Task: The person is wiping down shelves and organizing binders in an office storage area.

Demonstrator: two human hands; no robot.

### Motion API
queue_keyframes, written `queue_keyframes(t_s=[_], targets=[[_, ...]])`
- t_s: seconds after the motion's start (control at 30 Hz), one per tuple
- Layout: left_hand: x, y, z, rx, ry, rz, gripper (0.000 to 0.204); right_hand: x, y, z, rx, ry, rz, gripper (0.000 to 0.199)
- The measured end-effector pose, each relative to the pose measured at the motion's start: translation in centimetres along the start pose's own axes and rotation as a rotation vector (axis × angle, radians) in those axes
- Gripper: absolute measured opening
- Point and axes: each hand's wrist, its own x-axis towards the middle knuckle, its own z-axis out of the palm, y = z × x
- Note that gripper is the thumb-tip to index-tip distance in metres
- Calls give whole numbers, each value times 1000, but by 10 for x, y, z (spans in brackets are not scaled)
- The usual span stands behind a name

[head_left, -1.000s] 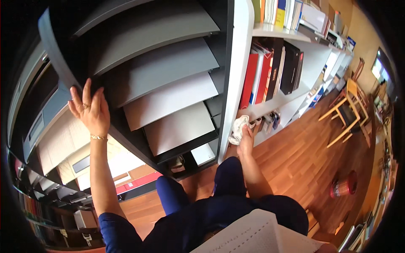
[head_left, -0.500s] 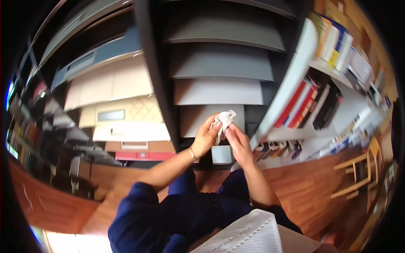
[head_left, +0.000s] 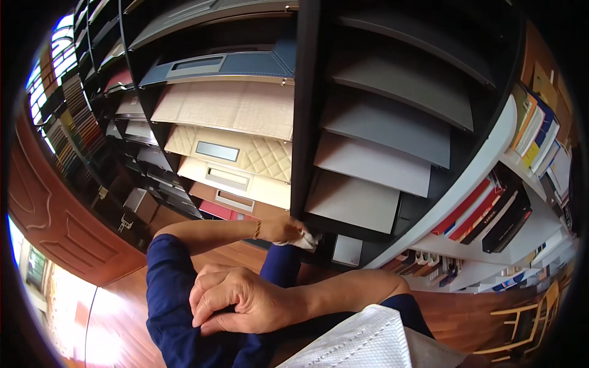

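My left hand (head_left: pixel 287 230), with a bracelet at its wrist, is closed around a crumpled white cloth (head_left: pixel 310 240). It is low in front of the shelves, over my navy trouser knee (head_left: pixel 281 267). Closer to my body, my right hand (head_left: pixel 240 300) reaches across to the left. Its fingers are curled, with thumb and fingertips against the navy sleeve (head_left: pixel 167 288) of my bent left arm, and they appear to pinch its fabric.
A dark rack holds sloping sample panels (head_left: pixel 353 202), grey on the right and cream, quilted and blue on the left. A white bookcase (head_left: pixel 423 211) stands at the right, a wooden chair (head_left: pixel 540 319) behind it. At the left is a reddish-brown door (head_left: pixel 61 214). A white mask (head_left: pixel 362 343) juts in below.
The right hand has let go of the cloth and moved left and down to the left sleeve. The left hand keeps the cloth and is lower. The view has turned left.
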Motion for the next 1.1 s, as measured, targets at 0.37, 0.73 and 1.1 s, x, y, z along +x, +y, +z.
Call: queue_keyframes(t_s=[0.37,0.73,1.1], targets=[[-106,176,-96,1026,-309,-11,16,30,-50,-18,581,-234,227,13],[-67,291,-105,1421,-202,138,29,-49,-129,-128,-645,-58,849,22],[77,299,-110,1379,818,902,39,-100,-356,-282,-2718,792,11,42]])
